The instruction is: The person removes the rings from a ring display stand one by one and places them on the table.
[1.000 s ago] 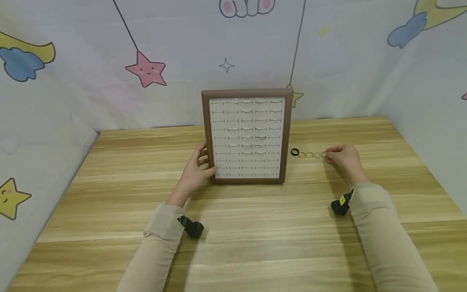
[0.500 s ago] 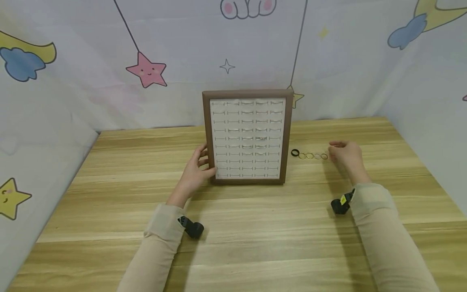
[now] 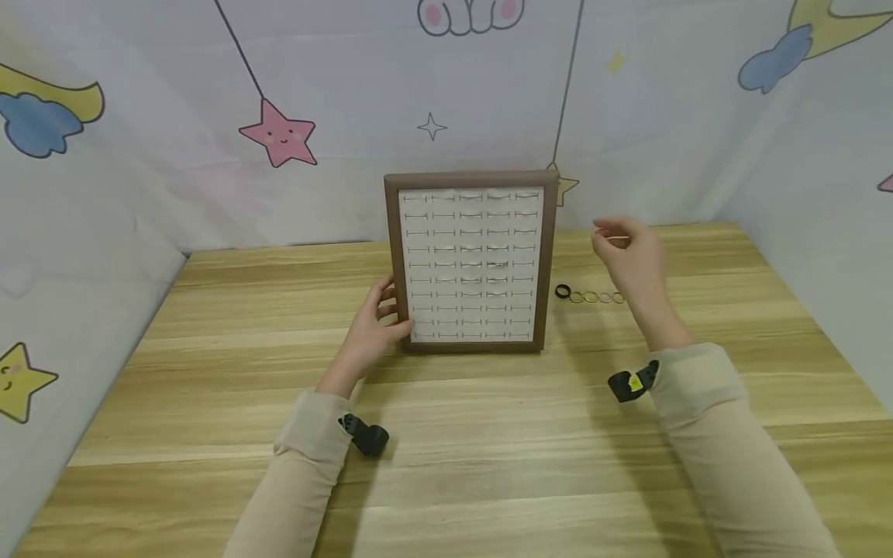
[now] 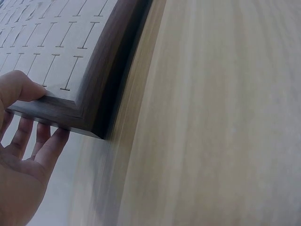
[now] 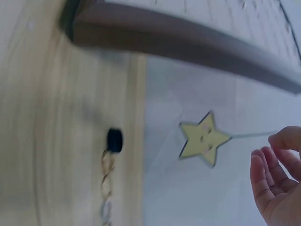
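Observation:
A brown-framed ring display board [image 3: 425, 333] stands on the table, its white face crossed by rows of slits, some holding slim rings. My left hand [image 3: 370, 333] grips its lower left edge; in the left wrist view the thumb [image 4: 23, 89] lies over the frame with the fingers behind. Raised above the table right of the board, my right hand [image 3: 638, 263] pinches thumb to fingertips around a small thin ring, mostly hidden by the fingers. Below it a black ring [image 3: 563, 291] lies at the left end of a row with several thin rings [image 3: 591, 297].
The wood-grain table [image 3: 446, 465] reaches back to a white curtain [image 3: 335, 201] printed with stars and clouds. Black wrist cameras [image 3: 370, 439] sit on both beige sleeves [image 3: 705, 387].
My right hand has lifted from the right end of the ring row, then moved up and left toward the board. The left hand and board have stayed in place.

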Action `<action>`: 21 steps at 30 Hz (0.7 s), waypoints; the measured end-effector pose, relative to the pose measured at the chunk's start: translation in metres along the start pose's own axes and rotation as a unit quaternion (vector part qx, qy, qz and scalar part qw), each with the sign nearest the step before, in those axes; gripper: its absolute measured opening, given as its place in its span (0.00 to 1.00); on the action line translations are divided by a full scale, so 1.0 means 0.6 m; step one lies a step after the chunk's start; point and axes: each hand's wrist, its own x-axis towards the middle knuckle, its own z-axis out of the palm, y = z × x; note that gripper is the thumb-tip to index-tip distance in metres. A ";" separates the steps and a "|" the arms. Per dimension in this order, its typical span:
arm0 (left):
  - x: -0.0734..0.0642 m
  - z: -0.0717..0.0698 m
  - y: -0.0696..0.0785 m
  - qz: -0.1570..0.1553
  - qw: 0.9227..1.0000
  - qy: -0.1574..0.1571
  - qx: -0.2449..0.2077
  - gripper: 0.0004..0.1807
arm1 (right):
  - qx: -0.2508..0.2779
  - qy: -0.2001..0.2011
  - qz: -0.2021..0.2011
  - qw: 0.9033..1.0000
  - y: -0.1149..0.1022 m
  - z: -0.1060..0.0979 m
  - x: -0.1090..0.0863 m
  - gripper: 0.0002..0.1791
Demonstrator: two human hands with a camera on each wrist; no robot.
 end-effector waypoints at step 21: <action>0.000 -0.001 -0.002 0.006 1.000 -0.006 -0.009 0.46 | -0.104 -0.092 -0.240 0.961 -0.080 0.099 -0.056 0.08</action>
